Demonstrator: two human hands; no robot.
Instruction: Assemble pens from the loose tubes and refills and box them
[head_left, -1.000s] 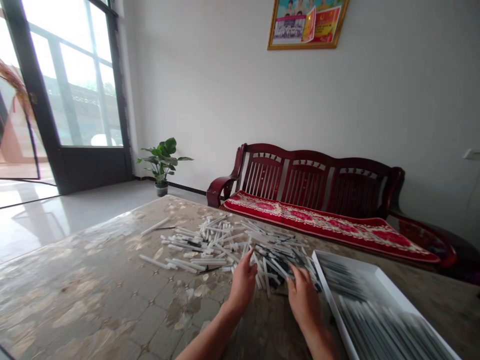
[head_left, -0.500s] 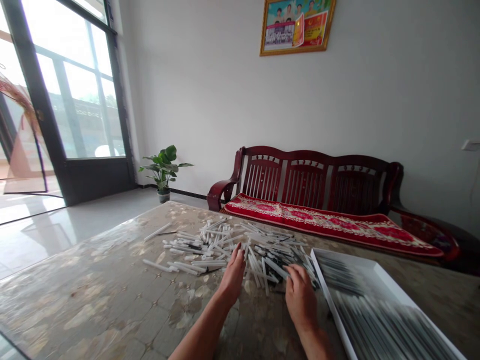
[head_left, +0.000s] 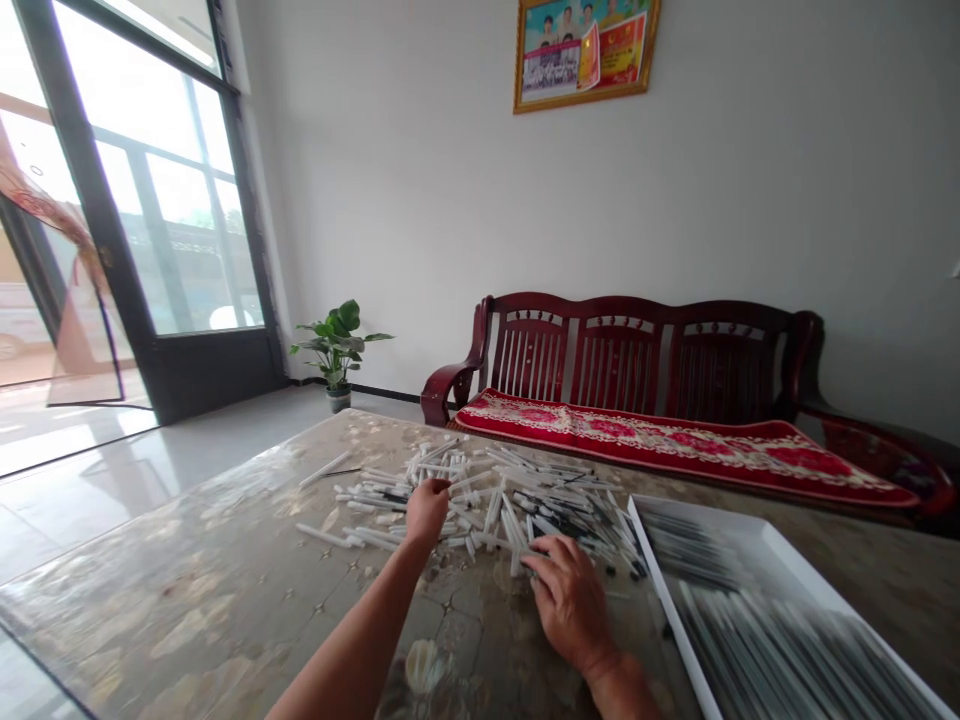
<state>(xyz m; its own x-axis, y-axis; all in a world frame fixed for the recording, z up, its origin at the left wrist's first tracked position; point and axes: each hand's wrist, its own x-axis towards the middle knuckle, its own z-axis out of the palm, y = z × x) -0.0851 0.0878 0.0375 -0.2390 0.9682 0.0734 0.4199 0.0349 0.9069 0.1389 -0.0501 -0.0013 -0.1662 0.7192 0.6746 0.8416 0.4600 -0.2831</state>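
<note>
A loose pile of whitish, see-through pen barrels (head_left: 367, 497) with dark pen parts (head_left: 551, 522) among them is spread over the table (head_left: 322, 640). My left hand (head_left: 427, 518) is at the left-middle of the pile, its fingers curled down on the barrels; whatever they grip is hidden. At the pile's near edge, my right hand (head_left: 570, 595) has thumb and fingers closed around the end of a pale pen barrel (head_left: 516, 562). To the right of that hand stands a white shallow box (head_left: 664, 610) holding rows of dark-cored pens (head_left: 780, 650).
Beyond the table is a dark red wooden bench (head_left: 615, 350) with a red patterned cover (head_left: 675, 440). A potted plant (head_left: 337, 345) stands on the floor at the back left, near a glass door (head_left: 187, 250). A framed picture (head_left: 585, 55) hangs on the wall.
My left hand has moved left and away from me, its fingers now curled instead of stretched out. My right hand has shifted left along the near edge of the pile.
</note>
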